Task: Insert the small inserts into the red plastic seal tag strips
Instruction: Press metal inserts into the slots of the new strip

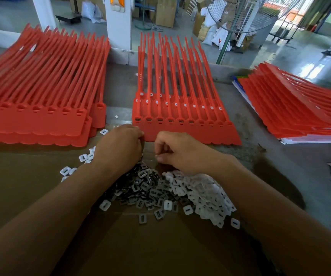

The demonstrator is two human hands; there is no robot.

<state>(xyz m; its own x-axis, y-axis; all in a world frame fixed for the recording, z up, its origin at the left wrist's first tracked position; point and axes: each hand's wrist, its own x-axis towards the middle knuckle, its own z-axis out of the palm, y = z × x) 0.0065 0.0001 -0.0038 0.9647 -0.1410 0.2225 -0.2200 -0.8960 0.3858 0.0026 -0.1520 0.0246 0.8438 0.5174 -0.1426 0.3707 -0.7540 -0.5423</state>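
Red plastic seal tag strips (pixel 182 124), joined side by side into flat sheets, lie stacked straight ahead of me on the grey worktop (pixel 280 168), their thin tails pointing away. In the nearest row of square heads, the six on the left carry dark inserts. The heads to the right of them look unfilled. The rows behind show small white pieces in their heads.

My left hand (pixel 120 146) sits at the near left corner of that stack. Its fingers are curled under and touch the red edge, but I cannot tell what they grip. My right hand (pixel 178 150) is just beside it, knuckles up, thumb drawn against the curled fingers. Whether an insert is pinched there is hidden from me.

Under my wrists, on a brown cardboard sheet (pixel 160 248), lie two heaps touching each other: small dark grey square inserts (pixel 146 188) on the left and small white square plastic inserts (pixel 204 198) on the right. A few white ones are scattered by my left forearm.

A bigger pile of red strip sheets (pixel 41 100) lies to the left, and another fanned pile (pixel 292 110) to the right rests on papers.
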